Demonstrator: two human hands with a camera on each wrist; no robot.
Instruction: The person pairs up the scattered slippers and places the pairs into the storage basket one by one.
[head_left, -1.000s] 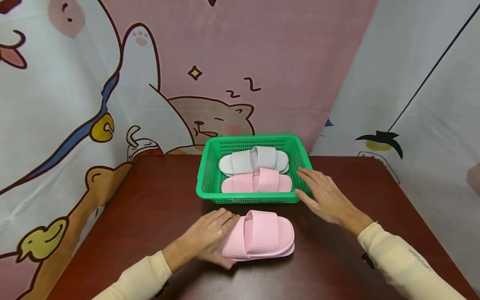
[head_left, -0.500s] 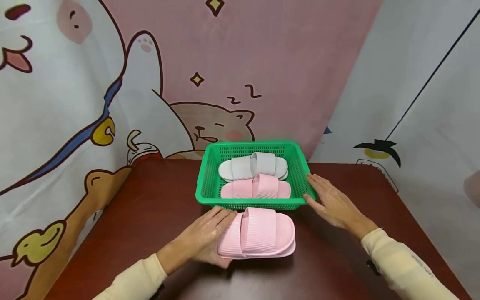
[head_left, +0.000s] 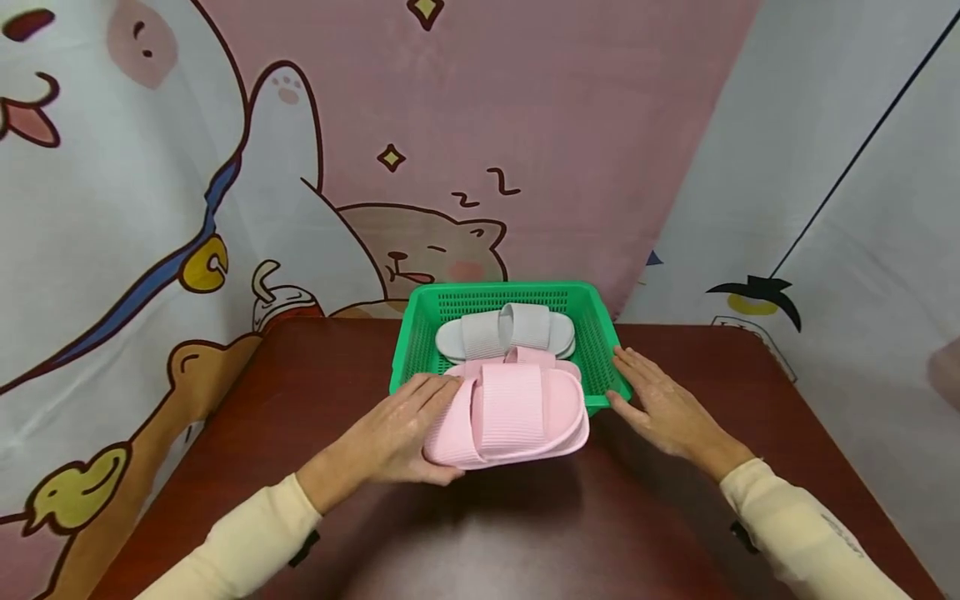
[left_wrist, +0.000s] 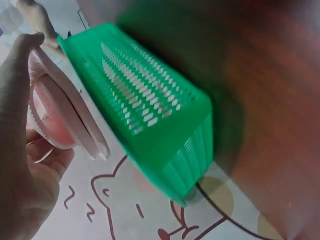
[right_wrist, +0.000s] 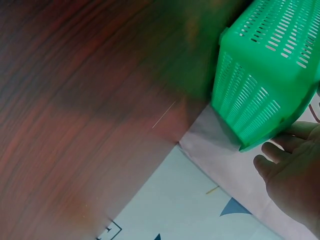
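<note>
My left hand grips the heel end of a pair of pink slippers, stacked sole to sole and raised off the table at the basket's front rim. In the left wrist view the slippers hang beside the basket, thumb and fingers on either side of them. A green plastic basket holds a white slipper pair at the back. Pink slippers lie in front of it, partly hidden by the lifted pair. My right hand, fingers extended, rests against the basket's right rim.
The dark red-brown table carries the basket near its back edge. Behind it hangs a cartoon-printed cloth, which also covers both sides.
The left hand has lifted the pink slippers off the table and carried them forward to the basket's front rim. The right hand has shifted slightly outward onto the basket's right side.
</note>
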